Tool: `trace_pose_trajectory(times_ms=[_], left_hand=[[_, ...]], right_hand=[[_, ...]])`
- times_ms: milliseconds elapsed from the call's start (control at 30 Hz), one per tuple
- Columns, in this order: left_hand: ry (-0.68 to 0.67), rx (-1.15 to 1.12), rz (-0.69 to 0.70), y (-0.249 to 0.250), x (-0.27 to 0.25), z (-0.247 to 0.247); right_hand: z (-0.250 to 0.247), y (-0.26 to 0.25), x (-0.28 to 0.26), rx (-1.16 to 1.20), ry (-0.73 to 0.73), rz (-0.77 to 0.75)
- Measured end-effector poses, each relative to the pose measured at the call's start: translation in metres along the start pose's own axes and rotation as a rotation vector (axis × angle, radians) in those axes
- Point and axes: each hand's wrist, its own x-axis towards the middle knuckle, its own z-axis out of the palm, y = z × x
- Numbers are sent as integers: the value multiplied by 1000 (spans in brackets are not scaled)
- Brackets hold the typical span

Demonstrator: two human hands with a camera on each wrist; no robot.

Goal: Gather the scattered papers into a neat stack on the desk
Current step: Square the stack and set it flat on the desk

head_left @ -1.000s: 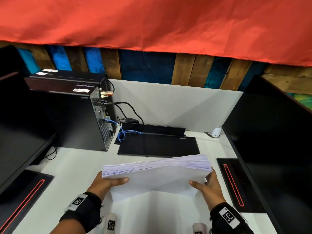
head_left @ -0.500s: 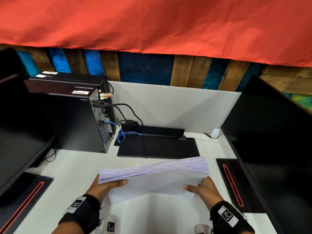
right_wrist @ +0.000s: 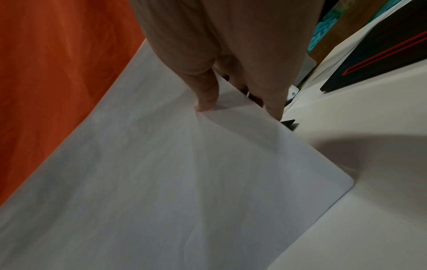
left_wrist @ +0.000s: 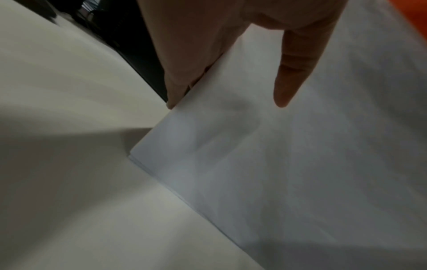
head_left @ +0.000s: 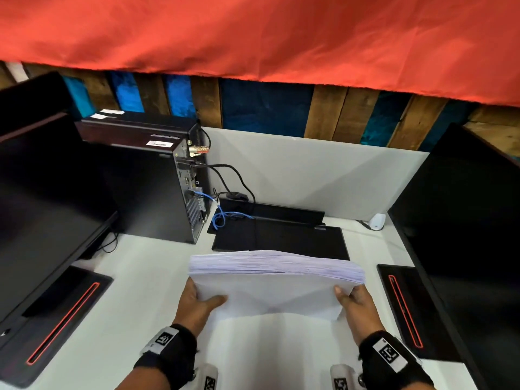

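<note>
Head camera looks down over the desk [head_left: 135, 277]; both wrist cameras closely share the papers [head_left: 270, 294].

Between your left hand [head_left: 197, 302] and right hand [head_left: 357, 304], bare white desk surface [head_left: 270, 353] lies open toward you. Just beyond them a flat black rectangular device [head_left: 281, 239] blocks the way. A black computer tower [head_left: 152, 190] stands farther left; a large black monitor [head_left: 464, 235] walls the right.

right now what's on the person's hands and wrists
Both hands are bare, no gloves. The left hand and the right hand each have a black wrist band carrying a white patch with a black square code marker. A small white camera unit with another marker sits under each wrist.
</note>
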Motion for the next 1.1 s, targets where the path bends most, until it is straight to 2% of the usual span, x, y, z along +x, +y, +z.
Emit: trace_pose_trajectory(times_ms=[233, 400, 533, 633, 833, 1100], left_hand=[[54, 114, 13, 6, 1, 6], [21, 212, 93, 4, 12, 10], [17, 266, 186, 23, 27, 9], [17, 263, 189, 33, 31, 8], [20, 286, 154, 21, 25, 10], [13, 224, 245, 35, 17, 8]], right_hand=[[0, -1, -3, -102, 12, -19], [7, -10, -6, -103, 80, -64], [7, -33, -6, -48, 116, -133], [6, -34, -4, -78, 113, -149], [16, -24, -5, -94, 139, -85], [15, -42, -14, -49, 138, -191]])
